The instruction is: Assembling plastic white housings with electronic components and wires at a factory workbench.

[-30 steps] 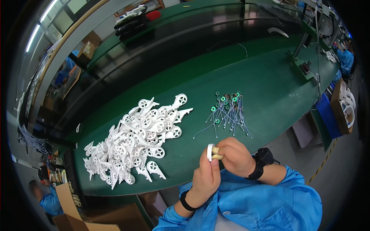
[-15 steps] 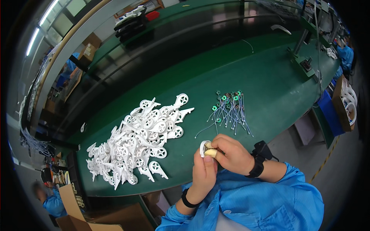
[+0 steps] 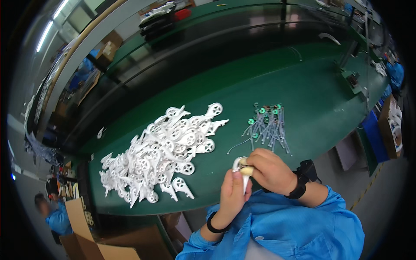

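Observation:
My left hand (image 3: pixel 232 194) is closed around the tapering lower part of a white plastic housing (image 3: pixel 245 184), its round head pointing up. Pressed against that round head is my right hand (image 3: pixel 271 171), fingers bent, with yellowish covers on the thumb and a fingertip. Whatever lies inside the head is hidden by those fingers. Just beyond the hands lies a cluster of small green ring-shaped circuit boards with thin grey wires (image 3: pixel 271 123). To the left spreads a large heap of like white housings (image 3: pixel 160 156), each with a spoked round end and a tapering arm.
The green tabletop (image 3: pixel 312 108) carries both piles. An open cardboard box (image 3: pixel 119 242) stands below the table's left edge. A green metal fixture (image 3: pixel 350 80) is at the far right, with a blue bin (image 3: pixel 375 134) beyond the edge. Co-workers in blue sit far left and far right.
The view has shifted, so the table and piles appear slightly farther right. My left fingers have moved down the housing, baring more of its lower part. The right fingers stay at its round head.

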{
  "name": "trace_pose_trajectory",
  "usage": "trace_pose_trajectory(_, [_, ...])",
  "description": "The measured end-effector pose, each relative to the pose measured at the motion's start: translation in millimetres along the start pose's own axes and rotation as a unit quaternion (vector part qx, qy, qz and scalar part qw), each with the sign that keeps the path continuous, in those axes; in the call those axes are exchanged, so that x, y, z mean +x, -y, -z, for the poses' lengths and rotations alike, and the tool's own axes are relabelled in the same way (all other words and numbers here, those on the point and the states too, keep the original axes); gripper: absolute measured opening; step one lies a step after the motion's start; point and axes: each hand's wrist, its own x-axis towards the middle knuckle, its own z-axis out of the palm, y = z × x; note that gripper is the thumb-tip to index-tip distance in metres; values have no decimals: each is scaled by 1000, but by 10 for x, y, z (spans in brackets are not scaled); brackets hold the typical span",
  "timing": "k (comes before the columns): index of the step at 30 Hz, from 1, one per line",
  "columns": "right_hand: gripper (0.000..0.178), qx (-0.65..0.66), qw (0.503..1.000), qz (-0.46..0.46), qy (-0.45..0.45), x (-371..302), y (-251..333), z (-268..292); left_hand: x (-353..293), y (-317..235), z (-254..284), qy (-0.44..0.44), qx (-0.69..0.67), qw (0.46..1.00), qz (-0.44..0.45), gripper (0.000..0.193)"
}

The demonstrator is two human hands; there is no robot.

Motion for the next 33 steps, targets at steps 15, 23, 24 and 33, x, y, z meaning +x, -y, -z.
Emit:
trace_pose_trajectory(15, [21,-22,998,38,-48,130,-72,-389,-3,258,271,-39,75,996,-26,29])
trace_pose_trajectory(23, [34,150,979,-110,-89,998,-912,-137,-331,-24,913,-180,147,969,-84,40])
trace_pose_trajectory(24, [36,112,980,-107,-125,1204,-1265,11,-387,-52,1008,-245,186,948,-85,34])
trace_pose_trajectory(33, [32,-176,962,-207,-15,1241,-1484,390,-534,-15,1512,-362,557,747,-32,38])
